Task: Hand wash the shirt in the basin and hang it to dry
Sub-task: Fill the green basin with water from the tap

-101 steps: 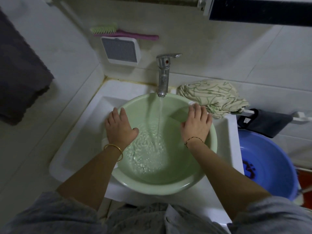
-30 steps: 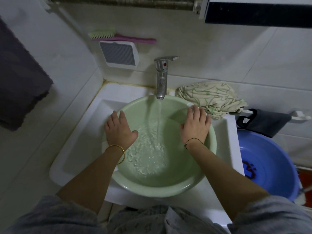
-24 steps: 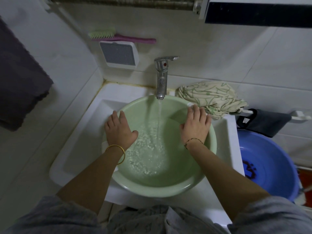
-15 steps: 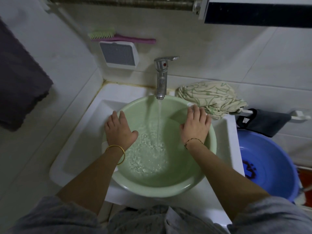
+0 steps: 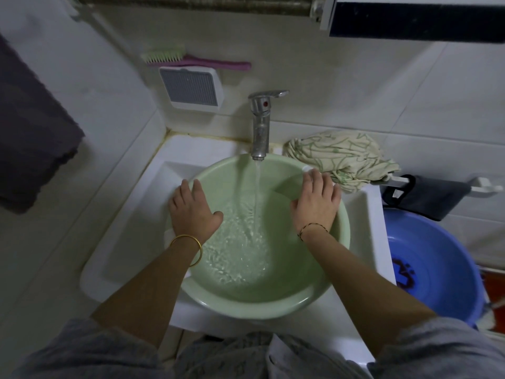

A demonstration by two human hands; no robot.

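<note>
Basin [image 5: 246, 305] filling; L hand [image 5: 192, 212], R hand [image 5: 317, 205] on rim.

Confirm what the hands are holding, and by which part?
Nothing is gripped. The left hand and right hand rest flat on opposite sides of the rim of the green basin; the shirt lies untouched.

Single head-worn wide-angle view. We look forward and steeply down from above sink [image 5: 131, 220], at close range. Green basin [image 5: 259, 302] sits centre frame; our left hand [image 5: 191, 212] and right hand [image 5: 317, 203] enter from bottom edge; faucet [image 5: 259, 127] marks far side.
</note>
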